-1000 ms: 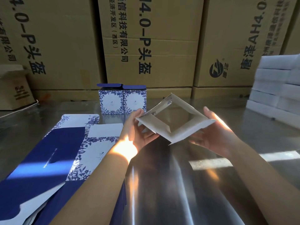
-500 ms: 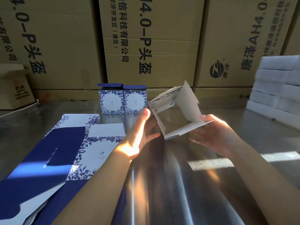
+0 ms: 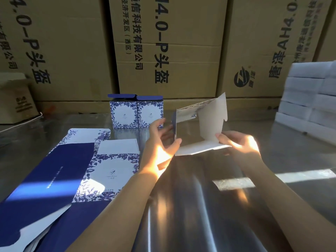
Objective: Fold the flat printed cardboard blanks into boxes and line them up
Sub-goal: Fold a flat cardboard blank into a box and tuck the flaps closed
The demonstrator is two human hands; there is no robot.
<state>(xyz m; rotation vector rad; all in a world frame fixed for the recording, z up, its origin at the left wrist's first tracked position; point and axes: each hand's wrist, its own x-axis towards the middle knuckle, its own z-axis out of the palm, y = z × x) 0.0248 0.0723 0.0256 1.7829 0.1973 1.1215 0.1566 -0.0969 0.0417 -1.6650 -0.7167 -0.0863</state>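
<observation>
One half-folded box (image 3: 211, 122) is held above the desk (image 3: 200, 206) between the two hands, opened into a square tube. Its open end faces the person, so its long axis runs away from the hands toward the brown cartons (image 3: 163, 42). The inside is white, and a flap stands up on its far right side.

The left hand (image 3: 160, 142) grips the left wall, thumb on the near edge and fingers behind it. The right hand (image 3: 240, 144) pinches the lower right corner, thumb on top.

Just beyond the left hand, two finished boxes (image 3: 123, 113) stand upright side by side and touching, with dark blue tops. Left of the left hand lies a pile of overlapping flat blanks (image 3: 72, 170); their number cannot be counted. Well to the right of the right hand sits a stack of white packs (image 3: 309, 99). At least three big brown cartons fill the back, with one small carton (image 3: 16, 102) far to the left.
</observation>
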